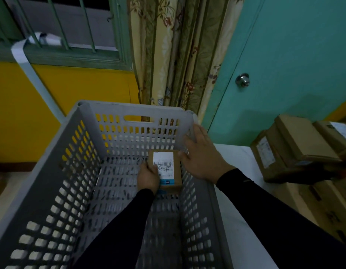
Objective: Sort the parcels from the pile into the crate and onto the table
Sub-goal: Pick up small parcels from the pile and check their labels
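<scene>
A person leans over a grey slatted crate. The left hand grips a small brown parcel, label up, low inside the crate near its far right corner; whether it rests on the floor I cannot tell. The right hand, fingers spread and holding nothing, hovers by the crate's right wall, thumb close to the parcel. More parcels are stacked on the white desk at its right edge. Best to lower it flat, squared into the corner, then let go.
</scene>
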The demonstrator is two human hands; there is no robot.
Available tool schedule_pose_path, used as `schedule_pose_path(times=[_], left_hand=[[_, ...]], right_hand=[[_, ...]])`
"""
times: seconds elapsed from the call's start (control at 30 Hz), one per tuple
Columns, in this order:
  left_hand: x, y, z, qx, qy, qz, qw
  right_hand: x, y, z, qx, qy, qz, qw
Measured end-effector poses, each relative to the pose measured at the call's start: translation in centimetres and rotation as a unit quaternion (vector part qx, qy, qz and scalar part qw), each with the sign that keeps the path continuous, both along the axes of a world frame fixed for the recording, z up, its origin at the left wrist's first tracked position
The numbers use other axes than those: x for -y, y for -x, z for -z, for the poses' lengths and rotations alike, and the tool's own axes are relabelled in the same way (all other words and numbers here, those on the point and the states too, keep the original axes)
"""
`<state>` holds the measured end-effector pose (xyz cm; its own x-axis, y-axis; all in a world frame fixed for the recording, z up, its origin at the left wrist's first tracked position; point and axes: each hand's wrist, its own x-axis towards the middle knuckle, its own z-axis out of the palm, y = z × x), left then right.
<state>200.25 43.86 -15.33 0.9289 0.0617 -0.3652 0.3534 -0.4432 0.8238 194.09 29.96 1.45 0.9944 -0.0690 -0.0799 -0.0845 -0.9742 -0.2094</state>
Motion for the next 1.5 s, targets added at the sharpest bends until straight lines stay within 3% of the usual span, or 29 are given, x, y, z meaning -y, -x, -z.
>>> schedule_pose_path(times=[0.33, 0.73, 1.07, 1.33, 1.5], left_hand=[[0.2, -0.3, -0.6, 0.016, -0.029, -0.052, 0.998], [-1.2, 0.1, -0.4, 0.042, -0.045, 0.033, 0.998], [-0.1, -0.1, -1.4, 0.000, -0.037, 0.023, 0.999], [-2.4, -1.6, -4.5, -0.045, -0.062, 0.082, 0.994], [-3.1, -1.6, -10.3, 0.031, -0.031, 0.077, 0.996]], right_hand=[[-0.6, 0.5, -1.0, 0.029, -0.011, -0.023, 0.999], [-1.0, 0.6, -1.1, 0.060, -0.005, -0.057, 0.997], [-0.6, 0.3, -0.6, 0.019, -0.024, -0.023, 0.999], [-0.6, 0.3, -1.0, 0.007, -0.039, 0.001, 0.999], [-1.3, 2.3, -3.5, 0.018, -0.134, 0.000, 0.991]])
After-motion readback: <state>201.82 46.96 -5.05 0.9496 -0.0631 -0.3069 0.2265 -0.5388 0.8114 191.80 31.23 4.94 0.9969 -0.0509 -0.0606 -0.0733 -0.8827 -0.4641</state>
